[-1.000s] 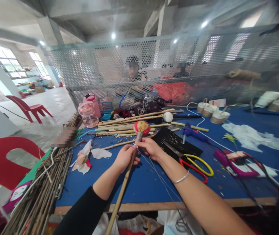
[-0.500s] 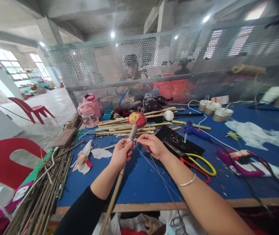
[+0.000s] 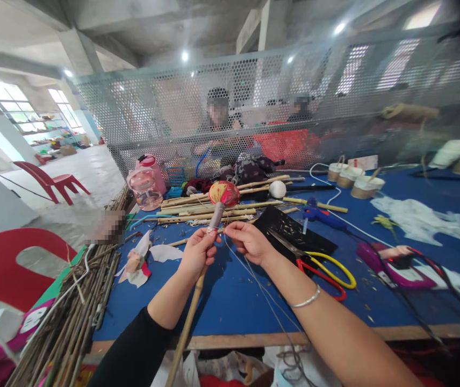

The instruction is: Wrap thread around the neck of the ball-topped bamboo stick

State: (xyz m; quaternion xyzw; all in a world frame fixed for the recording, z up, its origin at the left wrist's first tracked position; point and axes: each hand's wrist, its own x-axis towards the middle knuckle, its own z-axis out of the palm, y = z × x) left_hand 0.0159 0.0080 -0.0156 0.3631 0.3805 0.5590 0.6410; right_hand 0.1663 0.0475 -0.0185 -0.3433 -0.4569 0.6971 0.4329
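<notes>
The left hand (image 3: 200, 250) is gripping a bamboo stick (image 3: 193, 314), with its fingers closing around it just below a grey wrapping (image 3: 217, 215). A round red and yellow head (image 3: 224, 193) is sitting on the upper end of this stick, above the counter (image 3: 230, 314), and the lower end is slanting down past the near edge. The right hand (image 3: 250, 242) is pinching a thin grey thread (image 3: 260, 285) just beside the left hand, and the thread is hanging down over the same edge.

At the back right, 3 brown cups (image 3: 361, 192) with white upper parts are standing near each other. From the nearest, a small stick (image 3: 375, 174) is leaning out; what else the cups are holding, I cannot tell. Behind them, a pale card (image 3: 363, 163) is carrying reddish print, which is too small for reading.

At the back left, a transparent pinkish bottle (image 3: 147, 197) is standing beside a pink bottle (image 3: 156, 174); their contents are not showing clearly. A blue basket (image 3: 175, 174) is standing to their right. Scissors (image 3: 329, 269) with 1 red and 1 yellow handle are lying partly on a black sheet (image 3: 314, 236), where pale scraps are resting.
</notes>
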